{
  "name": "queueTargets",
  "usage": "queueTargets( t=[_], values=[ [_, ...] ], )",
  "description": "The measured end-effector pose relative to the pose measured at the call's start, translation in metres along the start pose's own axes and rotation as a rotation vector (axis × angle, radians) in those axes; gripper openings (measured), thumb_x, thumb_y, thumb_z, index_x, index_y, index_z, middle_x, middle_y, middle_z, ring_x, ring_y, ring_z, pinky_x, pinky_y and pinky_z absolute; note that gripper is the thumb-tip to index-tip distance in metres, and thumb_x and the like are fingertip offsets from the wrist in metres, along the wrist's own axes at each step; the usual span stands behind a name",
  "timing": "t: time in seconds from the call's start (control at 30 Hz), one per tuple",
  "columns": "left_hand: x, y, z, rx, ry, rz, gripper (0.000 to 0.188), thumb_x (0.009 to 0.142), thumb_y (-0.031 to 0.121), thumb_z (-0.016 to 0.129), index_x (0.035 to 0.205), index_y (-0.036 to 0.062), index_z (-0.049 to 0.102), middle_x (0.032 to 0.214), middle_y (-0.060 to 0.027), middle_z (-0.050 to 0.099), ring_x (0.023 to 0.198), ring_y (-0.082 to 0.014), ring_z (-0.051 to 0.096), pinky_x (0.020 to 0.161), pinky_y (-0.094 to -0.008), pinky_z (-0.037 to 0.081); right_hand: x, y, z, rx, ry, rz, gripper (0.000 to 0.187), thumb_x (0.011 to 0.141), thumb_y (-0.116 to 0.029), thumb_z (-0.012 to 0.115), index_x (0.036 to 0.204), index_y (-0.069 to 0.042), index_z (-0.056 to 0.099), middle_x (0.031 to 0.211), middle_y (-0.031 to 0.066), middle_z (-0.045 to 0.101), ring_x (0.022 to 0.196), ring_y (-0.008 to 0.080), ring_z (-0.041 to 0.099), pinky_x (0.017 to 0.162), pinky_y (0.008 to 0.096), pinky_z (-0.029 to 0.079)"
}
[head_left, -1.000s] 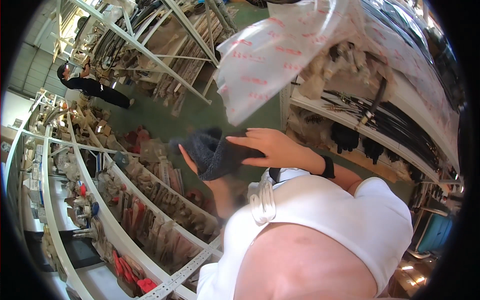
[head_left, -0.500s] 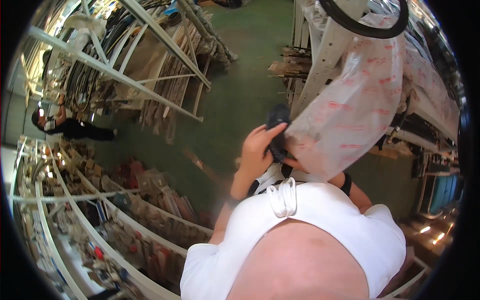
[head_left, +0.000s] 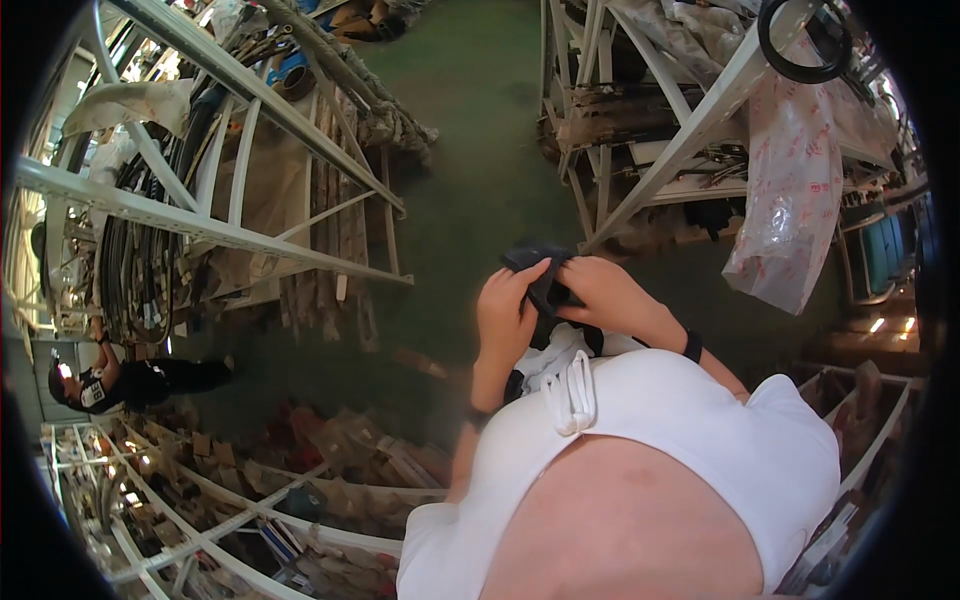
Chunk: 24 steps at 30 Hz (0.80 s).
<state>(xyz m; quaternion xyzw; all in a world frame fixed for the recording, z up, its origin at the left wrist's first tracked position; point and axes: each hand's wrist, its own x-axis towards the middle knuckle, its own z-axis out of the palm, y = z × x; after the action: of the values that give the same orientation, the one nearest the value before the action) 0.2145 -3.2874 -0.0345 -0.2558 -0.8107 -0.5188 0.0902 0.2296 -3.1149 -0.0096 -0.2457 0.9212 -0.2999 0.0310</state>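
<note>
Both hands meet in front of my body around a black, soft-looking folded piece (head_left: 540, 262) whose exact kind I cannot make out. My left hand (head_left: 503, 312) grips its left side, thumb on top. On the other side my right hand (head_left: 612, 294) pinches the edge, with fingers curled partly out of sight. Below the hands, against my white top, a bunched white cloth (head_left: 553, 350) shows. A clear plastic sheet with red print (head_left: 790, 200) hangs from the right rack, apart from my right hand.
A metal rack with hoses and long bundles (head_left: 230, 160) stands on the left, another rack (head_left: 690, 125) on the right. A black ring (head_left: 805, 40) hangs there. Lower left are shelves of bagged parts (head_left: 240, 480). A person in dark clothes (head_left: 135, 375) stands far left. Green floor (head_left: 465, 110) runs between.
My right hand, partly hidden by the plastic sheet before, is now in plain view on the black piece. The sheet and right rack sit farther from my hands.
</note>
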Motion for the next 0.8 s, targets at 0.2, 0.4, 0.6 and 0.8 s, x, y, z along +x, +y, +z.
queueTargets(
  t=[0.2, 0.4, 0.6, 0.8],
  values=[
    [0.008, -0.032, -0.026, 0.039, 0.002, -0.044, 0.043, 0.066, -0.005, 0.049, 0.105, 0.0069, 0.062, 0.092, -0.0165, 0.06, 0.087, -0.0351, 0.054, 0.077, -0.0386, 0.043, 0.042, 0.0, 0.018, 0.059, -0.041, 0.005, 0.034, 0.069, -0.017, 0.066, 0.097, -0.002, 0.055, 0.092, 0.0143, 0.057, 0.086, 0.0331, 0.054, 0.075, 0.0393, 0.044],
    [0.017, -0.083, -0.049, 0.175, -0.052, -0.067, 0.041, 0.068, -0.006, 0.049, 0.105, 0.0081, 0.061, 0.084, -0.0163, 0.059, 0.082, -0.0367, 0.053, 0.074, -0.0407, 0.042, 0.097, 0.027, 0.051, 0.011, -0.211, -0.002, 0.02, 0.073, -0.022, 0.064, 0.08, -0.005, 0.058, 0.077, 0.0113, 0.06, 0.078, 0.0304, 0.057, 0.071, 0.039, 0.046],
    [0.053, -0.125, -0.089, 0.234, -0.073, -0.289, 0.04, 0.069, -0.005, 0.051, 0.104, 0.0103, 0.061, 0.079, -0.0156, 0.057, 0.078, -0.0347, 0.053, 0.07, -0.0406, 0.042, 0.183, 0.044, 0.051, 0.036, -0.336, -0.053, 0.024, 0.076, -0.025, 0.063, 0.092, -0.007, 0.064, 0.081, 0.012, 0.064, 0.077, 0.0293, 0.061, 0.069, 0.0392, 0.048],
    [0.149, -0.168, -0.115, 0.374, -0.118, -0.237, 0.038, 0.071, -0.003, 0.054, 0.105, 0.0109, 0.061, 0.077, -0.0135, 0.058, 0.077, -0.0334, 0.053, 0.07, -0.041, 0.042, 0.259, 0.073, 0.021, -0.001, -0.125, -0.053, 0.033, 0.077, -0.027, 0.062, 0.103, -0.007, 0.059, 0.081, 0.0105, 0.064, 0.081, 0.0289, 0.06, 0.073, 0.0376, 0.046]
  ],
)
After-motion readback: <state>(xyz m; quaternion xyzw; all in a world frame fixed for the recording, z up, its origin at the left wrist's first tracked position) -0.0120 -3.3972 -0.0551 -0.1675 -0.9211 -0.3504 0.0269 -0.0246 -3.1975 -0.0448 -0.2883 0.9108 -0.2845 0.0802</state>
